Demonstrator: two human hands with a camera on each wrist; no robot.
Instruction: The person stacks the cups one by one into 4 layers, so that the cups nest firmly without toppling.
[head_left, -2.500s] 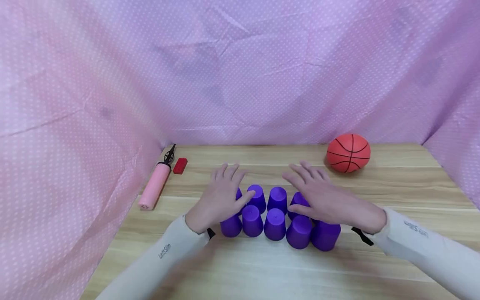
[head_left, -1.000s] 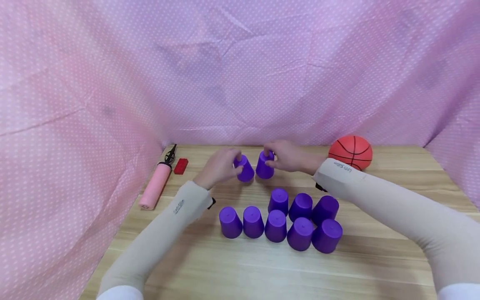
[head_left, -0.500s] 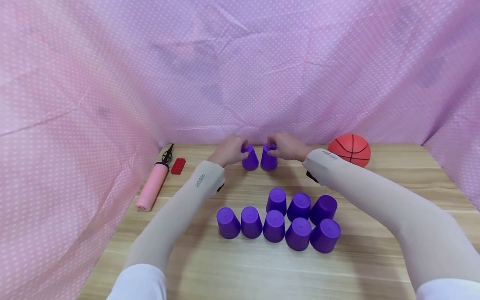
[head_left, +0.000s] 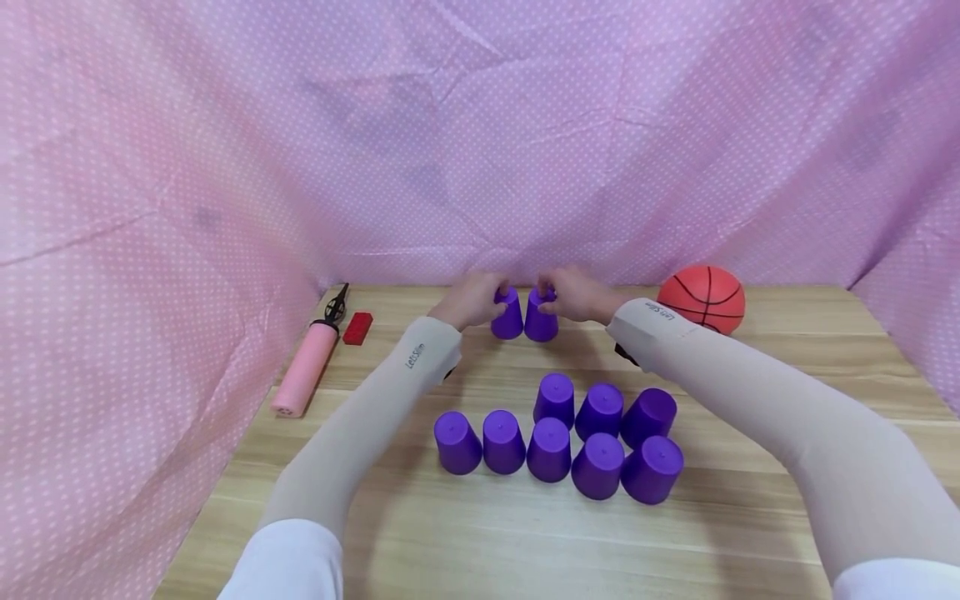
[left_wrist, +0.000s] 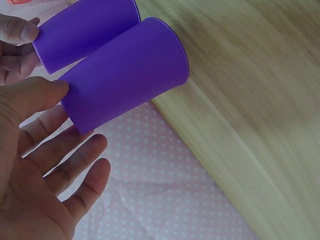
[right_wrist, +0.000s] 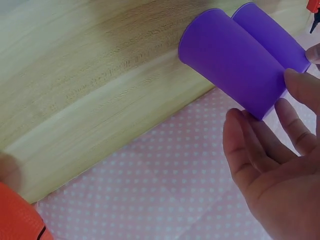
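At the far part of the table, my left hand (head_left: 474,300) pinches an upside-down purple cup (head_left: 507,323) near its closed end. Thumb and fingers meet that cup (left_wrist: 125,75) in the left wrist view, with the other fingers spread loose. Just beside it, my right hand (head_left: 579,294) pinches a second upside-down purple cup (head_left: 542,325) the same way. The right wrist view shows this cup (right_wrist: 230,60) with its wide rim on the table. A narrow gap parts the two cups in the head view. Nearer me stand several more upturned purple cups (head_left: 549,454) in two rows.
A red toy basketball (head_left: 701,298) lies at the back right, partly behind the right sleeve. On the left are a pink hand pump (head_left: 306,371) and a red brick (head_left: 357,328). Pink dotted cloth (head_left: 480,167) hangs behind the wooden table (head_left: 450,533).
Both hands, earlier spread over the rows, have taken two cups from the back row to the far side. In the last half second, the left cup has slid right, closer to the other.
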